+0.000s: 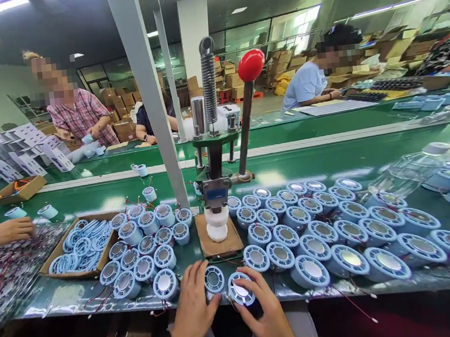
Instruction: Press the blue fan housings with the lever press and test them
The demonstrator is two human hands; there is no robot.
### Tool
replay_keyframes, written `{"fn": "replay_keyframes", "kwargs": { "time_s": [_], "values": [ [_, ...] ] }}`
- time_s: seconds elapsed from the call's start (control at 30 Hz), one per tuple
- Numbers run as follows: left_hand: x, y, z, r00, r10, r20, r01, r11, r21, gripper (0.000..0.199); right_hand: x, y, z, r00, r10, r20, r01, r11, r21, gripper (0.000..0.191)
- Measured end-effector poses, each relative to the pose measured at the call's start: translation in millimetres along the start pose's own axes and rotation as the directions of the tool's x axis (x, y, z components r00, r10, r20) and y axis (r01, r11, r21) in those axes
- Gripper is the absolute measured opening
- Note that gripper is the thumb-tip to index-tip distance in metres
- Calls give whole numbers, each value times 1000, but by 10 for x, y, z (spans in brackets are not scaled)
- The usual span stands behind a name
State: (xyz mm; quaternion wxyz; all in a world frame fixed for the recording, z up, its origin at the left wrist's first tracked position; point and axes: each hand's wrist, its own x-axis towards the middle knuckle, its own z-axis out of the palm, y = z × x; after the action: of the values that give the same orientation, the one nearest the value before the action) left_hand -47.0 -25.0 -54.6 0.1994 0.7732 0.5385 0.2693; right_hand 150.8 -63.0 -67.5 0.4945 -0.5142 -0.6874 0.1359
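Observation:
At the front edge of the green table, my left hand point(193, 306) is curled round the left side of a round blue housing point(214, 279) with a grey centre. Just right of it, my right hand point(266, 311) grips another blue housing point(241, 289) with a shiny centre disc, thumb and fingers on its rim. Behind both hands stands a hand press point(216, 191) with a red ball handle point(251, 65); its white plastic head point(217, 224) is over a brown board point(232, 240).
Many blue housings point(308, 270) stand right of the press, more point(143, 268) left. A cardboard box point(110, 245) holds blue rings point(81, 248). Another person's hand point(14, 231) is at far left. A metal post point(153, 101) rises behind; people work across the belt.

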Motion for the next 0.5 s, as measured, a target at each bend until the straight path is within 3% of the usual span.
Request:
{"fn": "replay_keyframes", "kwargs": {
  "time_s": [0.13,0.3,0.5],
  "values": [
    [4,94,75,998,-55,-14,56,997,62,62,-7,11,-50,1000,-26,-17,25,999,-27,28],
    [-38,29,98,1000,-14,-18,14,1000,17,74,11,9,-87,1000,-18,14,18,1000,-24,26],
    [-108,-29,52,992,-100,-81,94,993,-74,61,-22,35,-46,1000,16,25,-15,1000,-14,32]
  ]
}}
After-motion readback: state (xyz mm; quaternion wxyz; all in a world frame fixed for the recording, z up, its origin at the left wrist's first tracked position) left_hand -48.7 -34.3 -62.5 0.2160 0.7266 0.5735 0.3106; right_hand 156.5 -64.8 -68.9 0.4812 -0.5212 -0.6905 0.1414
